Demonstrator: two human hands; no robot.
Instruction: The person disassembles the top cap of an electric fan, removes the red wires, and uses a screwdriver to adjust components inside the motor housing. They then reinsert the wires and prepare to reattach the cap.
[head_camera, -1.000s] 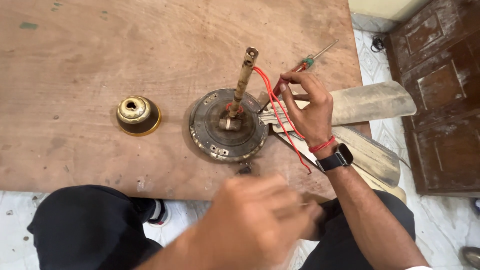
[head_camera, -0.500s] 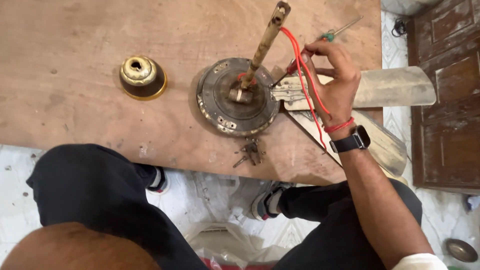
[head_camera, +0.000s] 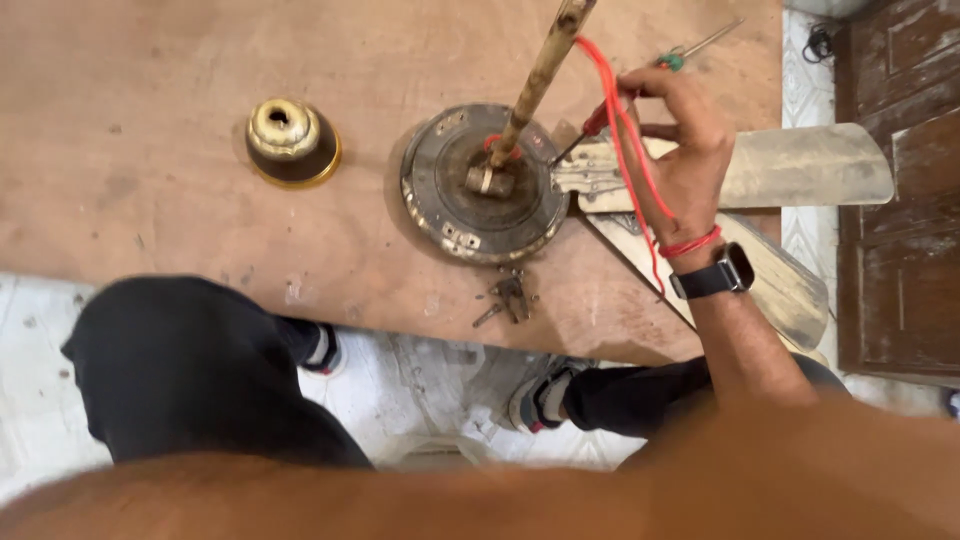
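Note:
A round, dirty ceiling-fan motor (head_camera: 450, 200) lies on a brown wooden board (head_camera: 150, 80), its rusty down-rod (head_camera: 540, 80) tilting up and to the right. My right hand (head_camera: 685, 140) is shut on a red-handled screwdriver (head_camera: 598, 118) whose tip points at the metal blade bracket (head_camera: 590, 172) beside the motor. A green and metal end (head_camera: 690, 50) sticks out past my fingers. A red wire (head_camera: 625, 130) runs from the rod over my wrist. My left hand is out of sight; only a blurred forearm (head_camera: 450, 500) crosses the bottom.
A brass canopy cup (head_camera: 290, 140) stands left of the motor. Small screws and metal bits (head_camera: 510, 295) lie near the board's front edge. Two pale fan blades (head_camera: 810, 165) (head_camera: 775, 285) extend right. A dark wooden door (head_camera: 900, 250) is at far right. My legs are below the board.
The view has moved closer and shifted. My left arm has dropped to the bottom edge, its hand gone from sight. The right hand stays at the bracket with the screwdriver.

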